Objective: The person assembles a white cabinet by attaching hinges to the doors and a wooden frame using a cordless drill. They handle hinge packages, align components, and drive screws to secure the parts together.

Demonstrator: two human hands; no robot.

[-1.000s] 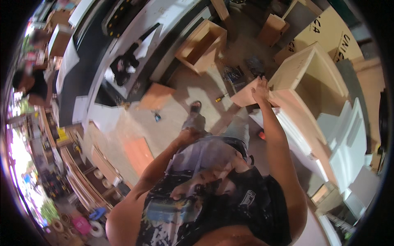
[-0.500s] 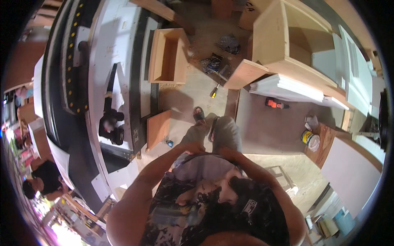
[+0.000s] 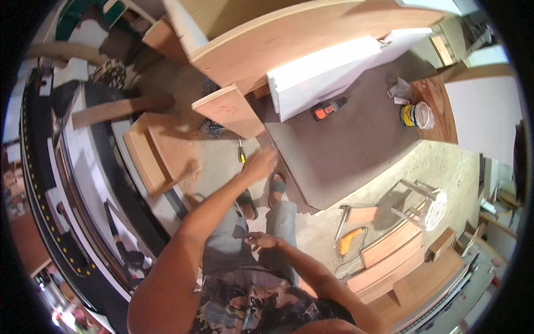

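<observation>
My left hand (image 3: 260,165) reaches forward over the floor, just right of a screwdriver (image 3: 241,155) with a yellow and black handle. That hand is smeared by motion, so its fingers cannot be made out. A small plywood panel (image 3: 229,113) with pencil marks leans against a large plywood cabinet (image 3: 311,34) just beyond it. My right hand (image 3: 261,240) hovers in front of my thighs, fingers loosely bent and apart, with nothing seen in it. An orange and black cordless drill (image 3: 328,109) lies on a brown sheet (image 3: 345,156) at the right.
White panels (image 3: 328,69) are stacked against the cabinet. An open wooden box (image 3: 161,150) sits at the left by a long machine bed (image 3: 94,145). To the right are a tub (image 3: 416,115), a stool (image 3: 431,209), a yellow corded tool (image 3: 350,240) and wooden boards (image 3: 392,245).
My view has turned to the right and come closer to the cabinet. My hands have left my waist; the left has stretched forward, while the right has stayed near my legs.
</observation>
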